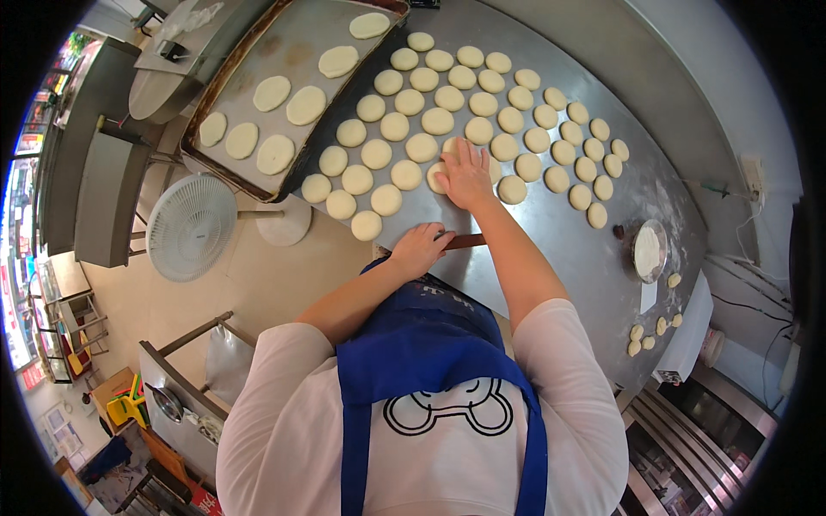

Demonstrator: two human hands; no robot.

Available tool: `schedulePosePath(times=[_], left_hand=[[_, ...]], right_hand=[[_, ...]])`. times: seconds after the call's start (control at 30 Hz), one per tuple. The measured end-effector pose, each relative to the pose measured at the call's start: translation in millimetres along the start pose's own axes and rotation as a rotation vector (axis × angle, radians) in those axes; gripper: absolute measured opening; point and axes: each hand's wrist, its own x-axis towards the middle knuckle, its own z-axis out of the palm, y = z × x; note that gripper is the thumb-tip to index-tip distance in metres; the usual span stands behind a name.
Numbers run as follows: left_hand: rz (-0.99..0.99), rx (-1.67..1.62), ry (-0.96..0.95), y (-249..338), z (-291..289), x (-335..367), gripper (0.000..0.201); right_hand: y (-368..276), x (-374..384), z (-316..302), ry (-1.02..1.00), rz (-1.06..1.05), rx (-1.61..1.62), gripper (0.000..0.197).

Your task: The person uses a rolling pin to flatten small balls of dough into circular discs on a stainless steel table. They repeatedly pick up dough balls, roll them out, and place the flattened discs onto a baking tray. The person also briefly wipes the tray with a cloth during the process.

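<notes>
My right hand (467, 178) lies on the dough rounds with its fingers spread, pressing or resting on one dough round (451, 146) that it partly hides. Another dough round (437, 178) peeks out beside its thumb. Close to the table's near edge, my left hand (419, 250) is closed on the end of a brown wooden rolling pin (465, 242). That pin runs to the right and passes behind my right forearm. Many pale, flat dough rounds (394, 126) are spread in rows over the steel table (632, 211) around my right hand.
At the left, a dark-rimmed baking tray (301, 153) holds several flattened dough discs (307, 106). A metal bowl of white flour (650, 251) stands at the right, near small dough pieces (661, 326). A white fan (191, 227) is on the left, beyond the table.
</notes>
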Motion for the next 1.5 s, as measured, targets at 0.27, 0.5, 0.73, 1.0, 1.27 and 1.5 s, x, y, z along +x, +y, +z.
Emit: schedulePosePath(times=[0.27, 0.5, 0.73, 1.0, 1.27, 1.5], left_hand=[[0.02, 0.046, -0.049, -18, -12, -11, 0.047], [-0.01, 0.062, -0.073, -23, -13, -12, 0.048], [-0.032, 0.094, -0.062, -11, -16, 5, 0.047], [-0.027, 0.119, -0.054, -12, -10, 16, 0.047], [-0.043, 0.112, -0.016, -9, -8, 23, 0.046], [-0.081, 0.104, -0.027, -11, -7, 17, 0.047]], right_hand=[[-26, -37, 8, -0.047, -0.033, 0.443, 0.03], [-45, -127, -68, -0.019, 0.397, 0.52, 0.031], [6, -181, -44, -0.127, 0.5, 0.097, 0.025], [-14, -189, -23, 0.046, 0.376, 0.126, 0.025], [-15, -176, -14, -0.038, 0.631, 0.066, 0.061], [-13, -163, -11, -0.009, 0.757, 0.027, 0.073]])
